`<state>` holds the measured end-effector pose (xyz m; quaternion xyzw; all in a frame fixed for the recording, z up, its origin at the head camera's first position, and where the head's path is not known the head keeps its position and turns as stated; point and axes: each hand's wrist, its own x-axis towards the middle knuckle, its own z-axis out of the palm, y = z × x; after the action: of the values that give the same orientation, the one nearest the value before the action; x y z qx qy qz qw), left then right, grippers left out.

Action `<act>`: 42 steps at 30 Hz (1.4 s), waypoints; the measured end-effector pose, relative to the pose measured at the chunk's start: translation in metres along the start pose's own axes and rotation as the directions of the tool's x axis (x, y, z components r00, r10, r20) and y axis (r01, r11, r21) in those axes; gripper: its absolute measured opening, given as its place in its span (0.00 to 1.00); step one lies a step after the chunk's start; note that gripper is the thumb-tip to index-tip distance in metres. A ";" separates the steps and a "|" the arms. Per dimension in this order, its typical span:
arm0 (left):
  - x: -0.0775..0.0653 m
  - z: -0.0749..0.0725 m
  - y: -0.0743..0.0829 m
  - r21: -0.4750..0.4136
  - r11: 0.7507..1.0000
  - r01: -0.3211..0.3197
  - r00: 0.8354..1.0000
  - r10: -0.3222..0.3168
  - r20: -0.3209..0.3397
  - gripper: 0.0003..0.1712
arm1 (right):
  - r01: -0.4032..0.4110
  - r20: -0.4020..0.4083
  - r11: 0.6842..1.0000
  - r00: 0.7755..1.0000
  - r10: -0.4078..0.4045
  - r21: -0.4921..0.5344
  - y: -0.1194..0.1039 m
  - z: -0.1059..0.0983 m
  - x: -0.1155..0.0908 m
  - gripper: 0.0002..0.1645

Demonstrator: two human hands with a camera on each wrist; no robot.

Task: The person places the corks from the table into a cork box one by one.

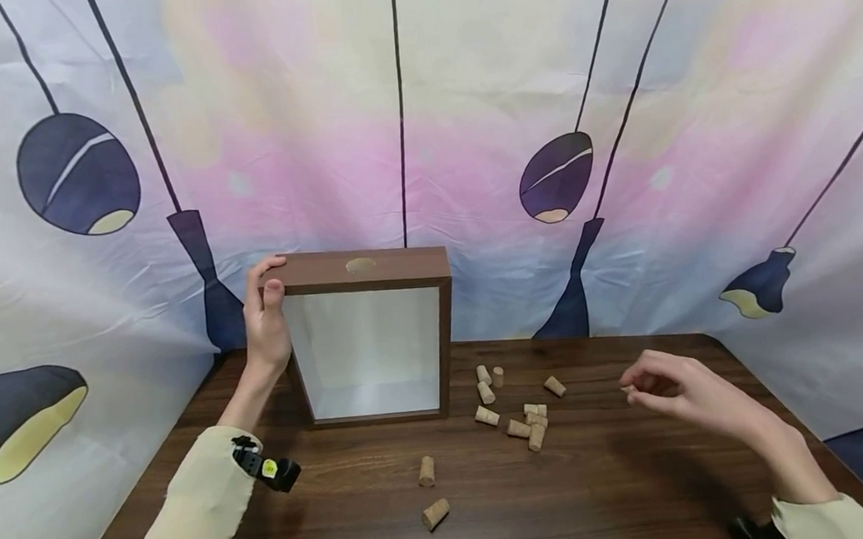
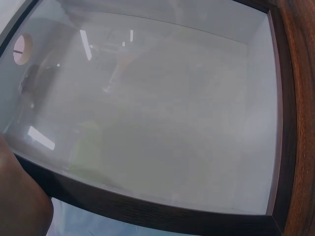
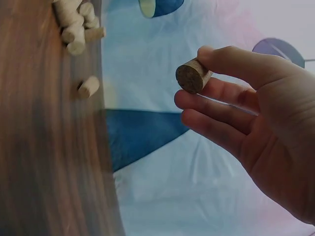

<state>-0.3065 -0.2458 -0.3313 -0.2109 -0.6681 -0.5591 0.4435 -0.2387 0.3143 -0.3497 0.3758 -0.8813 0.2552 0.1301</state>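
Note:
A brown wooden shadow box (image 1: 447, 343) with a clear front and pale interior stands upright on the table. An oval hole (image 1: 360, 265) pierces its top edge; the left wrist view shows this hole (image 2: 22, 49) too. My left hand (image 1: 266, 323) grips the box's upper left corner, thumb on the front edge and fingers over the top. Off to the right, above the table, my right hand (image 1: 668, 385) pinches a cork (image 3: 193, 76) between thumb and fingers. The head view mostly hides that cork behind the fingers.
Several loose corks (image 1: 535, 417) lie right of the box on the dark wooden table (image 1: 357, 500). Two more corks, one (image 1: 426, 471) behind the other (image 1: 435, 515), are nearer the front. A printed cloth (image 1: 485, 174) hangs behind and at the sides.

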 end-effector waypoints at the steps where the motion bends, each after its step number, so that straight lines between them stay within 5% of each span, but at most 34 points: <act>1: 0.000 0.000 0.001 0.001 1.000 0.000 1.000 0.000 0.000 0.39 | 0.011 -0.005 1.000 1.000 -0.011 -0.005 -0.002 -0.001 0.004 0.15; 22: 0.001 -0.001 0.002 0.007 1.000 0.013 1.000 -0.013 0.006 0.41 | 0.154 -0.031 0.987 0.987 -0.156 -0.050 -0.055 -0.008 0.083 0.16; 42: 0.000 0.001 0.003 -0.029 1.000 -0.009 1.000 0.008 -0.024 0.42 | 0.309 -0.014 0.949 0.951 -0.310 -0.055 -0.095 -0.009 0.148 0.10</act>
<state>-0.3047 -0.2438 -0.3302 -0.2135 -0.6537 -0.5692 0.4506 -0.2700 0.1752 -0.2469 0.5029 -0.8162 0.2131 0.1883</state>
